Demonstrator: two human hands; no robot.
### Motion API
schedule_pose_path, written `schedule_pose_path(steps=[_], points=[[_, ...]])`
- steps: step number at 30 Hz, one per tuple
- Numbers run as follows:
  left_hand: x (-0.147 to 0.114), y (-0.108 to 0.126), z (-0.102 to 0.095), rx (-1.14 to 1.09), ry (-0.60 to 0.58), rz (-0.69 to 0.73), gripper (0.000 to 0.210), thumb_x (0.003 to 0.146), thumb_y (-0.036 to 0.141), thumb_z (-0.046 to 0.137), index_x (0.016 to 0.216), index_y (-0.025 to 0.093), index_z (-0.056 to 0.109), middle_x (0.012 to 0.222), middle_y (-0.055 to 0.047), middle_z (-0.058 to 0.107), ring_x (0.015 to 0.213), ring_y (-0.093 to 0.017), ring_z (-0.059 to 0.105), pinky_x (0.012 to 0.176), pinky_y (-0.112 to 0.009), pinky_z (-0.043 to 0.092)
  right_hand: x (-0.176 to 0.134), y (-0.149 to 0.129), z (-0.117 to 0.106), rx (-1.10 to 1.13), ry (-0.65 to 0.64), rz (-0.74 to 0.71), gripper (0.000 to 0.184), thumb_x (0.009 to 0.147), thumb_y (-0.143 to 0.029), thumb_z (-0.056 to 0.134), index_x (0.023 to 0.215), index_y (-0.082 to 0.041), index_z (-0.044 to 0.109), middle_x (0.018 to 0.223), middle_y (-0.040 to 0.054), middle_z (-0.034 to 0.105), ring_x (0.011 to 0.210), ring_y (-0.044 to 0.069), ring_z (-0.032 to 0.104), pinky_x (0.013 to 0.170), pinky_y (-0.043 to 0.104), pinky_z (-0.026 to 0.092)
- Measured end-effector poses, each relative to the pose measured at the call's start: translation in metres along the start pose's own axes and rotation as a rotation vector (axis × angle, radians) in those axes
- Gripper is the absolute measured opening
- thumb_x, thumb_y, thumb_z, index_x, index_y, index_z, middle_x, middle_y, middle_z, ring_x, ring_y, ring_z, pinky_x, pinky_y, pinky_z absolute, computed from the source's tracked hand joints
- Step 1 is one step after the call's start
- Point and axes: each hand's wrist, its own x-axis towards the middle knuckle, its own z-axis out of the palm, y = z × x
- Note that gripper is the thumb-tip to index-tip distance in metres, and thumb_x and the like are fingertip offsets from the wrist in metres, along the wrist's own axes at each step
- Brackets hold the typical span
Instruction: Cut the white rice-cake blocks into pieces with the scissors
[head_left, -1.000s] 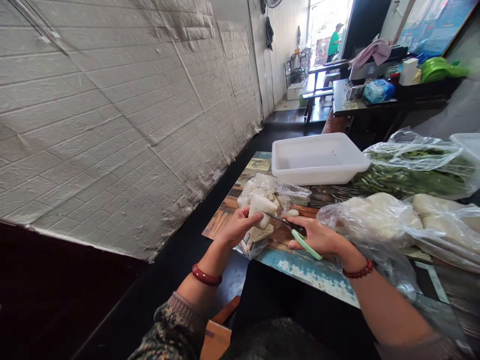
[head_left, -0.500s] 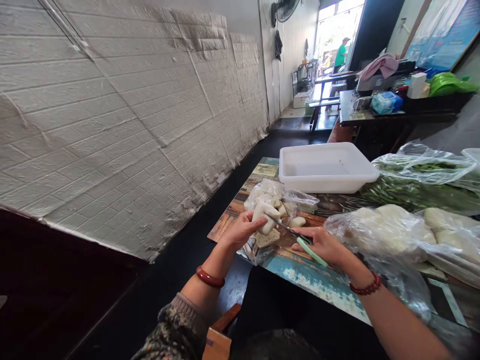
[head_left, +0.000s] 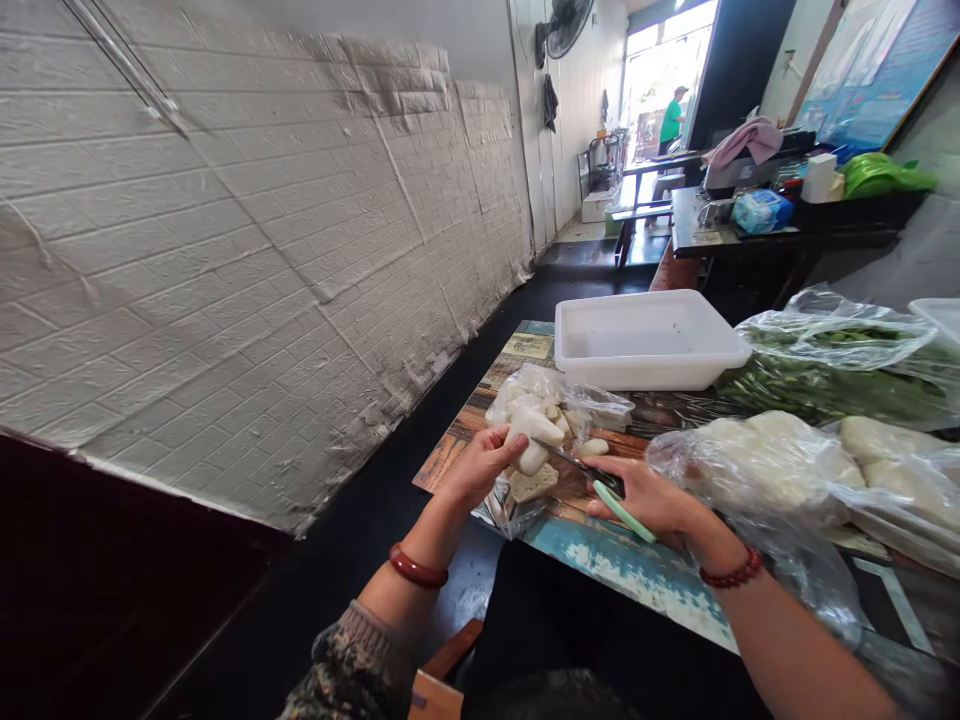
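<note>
My left hand [head_left: 484, 462] is closed on a white, soft-looking piece of food [head_left: 534, 458], holding it above the table. In my right hand [head_left: 637, 495] is a pair of scissors [head_left: 621, 512] with mint-green and dark handles. Their blades reach into the white piece, where a slit parts an upper portion from the lower one. Beneath it, a porous, beige-white slab [head_left: 534, 484] lies on clear plastic. Just behind my left hand, a clear plastic bag [head_left: 536, 382] holds more white chunks. A small white piece [head_left: 592, 448] rests on the table near the blades.
A white plastic tub [head_left: 652, 375] stands at the back of the wood-patterned table [head_left: 450, 450]. To the right are a clear bag of large white lumps [head_left: 765, 460] and a bag of green vegetables [head_left: 832, 385]. A brick-patterned wall [head_left: 262, 250] runs along the left. A person [head_left: 671, 120] is far off by the doorway.
The slit in the white piece has opened wider, its upper portion now standing apart from the lower. Both hands stay nearly in place; the view has shifted slightly.
</note>
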Motion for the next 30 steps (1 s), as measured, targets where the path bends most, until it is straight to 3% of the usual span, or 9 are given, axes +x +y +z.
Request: schedule_pose_path(steps=[6, 13, 19, 23, 30], points=[[0.004, 0.004, 0.002, 0.076, -0.006, 0.025, 0.046, 0.08, 0.052, 0.07, 0.101, 0.011, 0.074, 0.08, -0.007, 0.069, 0.069, -0.015, 0.058, 0.066, -0.024, 0.042, -0.003, -0.007, -0.003, 0.062, -0.021, -0.019, 0.063, 0.074, -0.038, 0.072, 0.131, -0.014, 0.062, 0.108, 0.0092, 0.074, 0.093, 0.029, 0.068, 0.087, 0.039, 0.054], [0.004, 0.011, 0.008, 0.159, -0.044, 0.006, 0.044, 0.078, 0.049, 0.073, 0.104, 0.013, 0.074, 0.085, -0.006, 0.07, 0.074, -0.017, 0.06, 0.072, -0.025, 0.044, -0.004, -0.008, -0.002, 0.04, 0.048, -0.012, 0.065, 0.072, -0.035, 0.075, 0.131, -0.014, 0.063, 0.104, 0.0088, 0.074, 0.099, 0.03, 0.066, 0.091, 0.039, 0.051], [0.006, 0.013, 0.005, 0.194, -0.063, -0.023, 0.042, 0.078, 0.048, 0.073, 0.103, 0.014, 0.075, 0.084, -0.005, 0.071, 0.076, -0.018, 0.062, 0.073, -0.026, 0.046, -0.001, -0.003, -0.002, 0.067, -0.012, 0.007, 0.061, 0.075, -0.041, 0.073, 0.13, -0.016, 0.064, 0.096, 0.0058, 0.076, 0.09, 0.028, 0.068, 0.079, 0.034, 0.054], [0.008, 0.009, -0.002, 0.194, -0.067, -0.036, 0.042, 0.078, 0.047, 0.073, 0.104, 0.013, 0.074, 0.085, -0.006, 0.071, 0.075, -0.018, 0.062, 0.072, -0.027, 0.046, 0.003, 0.005, 0.002, 0.152, -0.001, -0.067, 0.05, 0.079, -0.045, 0.069, 0.119, -0.016, 0.072, 0.104, 0.005, 0.076, 0.095, 0.03, 0.068, 0.081, 0.034, 0.054], [0.007, 0.001, -0.007, 0.094, -0.024, 0.0, 0.05, 0.073, 0.049, 0.078, 0.107, 0.013, 0.072, 0.093, -0.008, 0.071, 0.084, -0.02, 0.061, 0.076, -0.027, 0.045, 0.007, 0.014, 0.009, 0.123, 0.062, -0.064, 0.051, 0.077, -0.045, 0.07, 0.119, -0.014, 0.072, 0.103, 0.0072, 0.077, 0.093, 0.031, 0.068, 0.081, 0.037, 0.054]])
